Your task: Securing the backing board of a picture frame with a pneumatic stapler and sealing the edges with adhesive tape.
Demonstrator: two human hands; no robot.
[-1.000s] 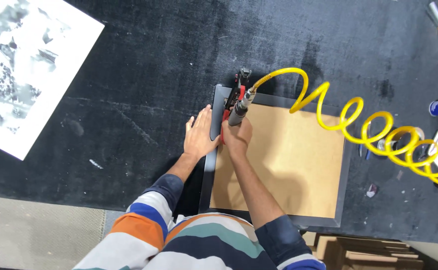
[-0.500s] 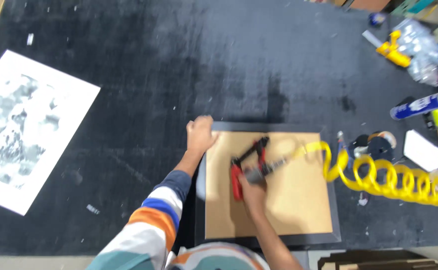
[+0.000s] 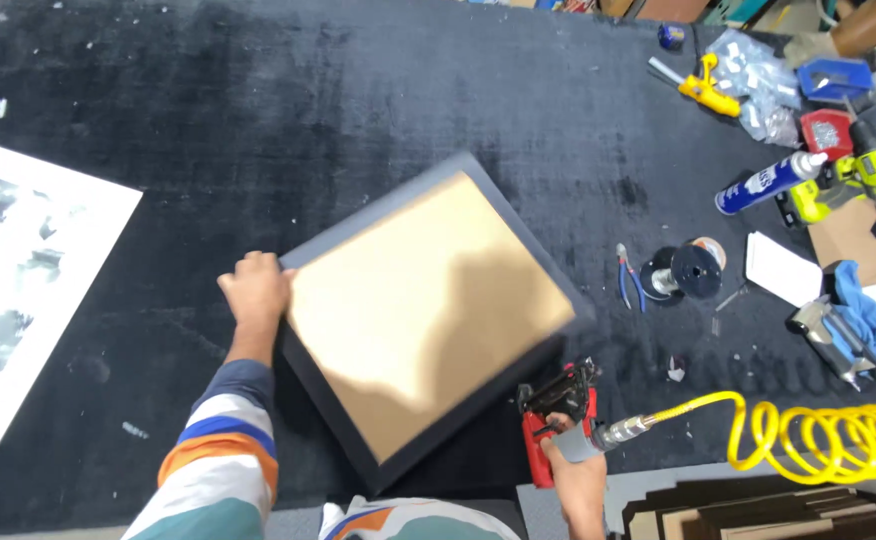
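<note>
A picture frame (image 3: 428, 315) lay face down near the front edge of the black table (image 3: 308, 100), turned so that one corner pointed to the far edge. Its brown backing board (image 3: 423, 310) faced up inside the dark rim. The frame's left corner was gripped by the left hand (image 3: 255, 290), with the fingers curled over the rim. It looked as if the frame was being turned so that a new side could be reached.

A red and black nail gun (image 3: 558, 410) was held by the right hand (image 3: 578, 480), just off the frame's right corner, close to the front edge. The fingers were wrapped tightly around the handle. A curly yellow air hose (image 3: 818, 435) ran from the gun toward the right edge. The gun was not touching the frame. To fix the backing, the frame would likely have to be laid square and held still, and the gun's nose set down on the inner rim.

By the left edge lay a big white sheet with a grey and black picture (image 3: 18, 280). Toward the far right corner there were a clear bag of small white parts (image 3: 758, 80), a blue box (image 3: 833, 75), a small red box (image 3: 826, 130) and a blue and white spray can (image 3: 768, 182). A white card (image 3: 783, 268) and a blue cloth (image 3: 863, 310) lay near the right edge. Flat brown boards (image 3: 758, 515) were stacked below the front right corner.
</note>
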